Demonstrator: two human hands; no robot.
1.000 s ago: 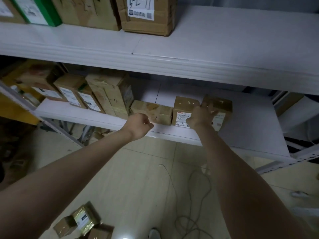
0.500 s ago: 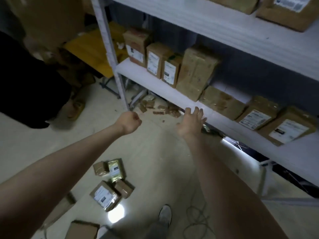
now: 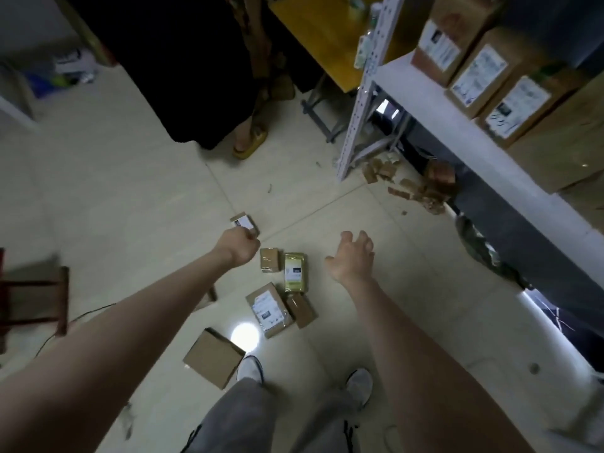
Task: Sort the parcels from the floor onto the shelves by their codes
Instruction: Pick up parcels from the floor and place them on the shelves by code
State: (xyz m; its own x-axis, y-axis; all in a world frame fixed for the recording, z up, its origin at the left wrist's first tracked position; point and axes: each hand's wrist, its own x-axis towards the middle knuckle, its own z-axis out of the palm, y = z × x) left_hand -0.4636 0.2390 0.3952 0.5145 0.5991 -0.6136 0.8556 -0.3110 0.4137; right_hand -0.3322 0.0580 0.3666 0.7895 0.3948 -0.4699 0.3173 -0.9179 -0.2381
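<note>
Person's left hand (image 3: 240, 248) is curled in a fist with nothing showing in it, and the right hand (image 3: 351, 259) is spread open. Both hover either side of the green parcel (image 3: 295, 273) on the floor (image 3: 130, 191). 5 other parcels (image 3: 270, 259) crowd round it, so a rushed grab could pick up the wrong code. The shelf (image 3: 425, 106) edge juts out to its right, the person's shoes (image 3: 250, 367) are nearer than it, and there's open floor to its left.

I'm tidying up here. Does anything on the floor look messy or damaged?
Yes: torn cardboard scraps lie scattered on the floor beside the shelf post, reaching under the shelf; they look like litter.
</note>
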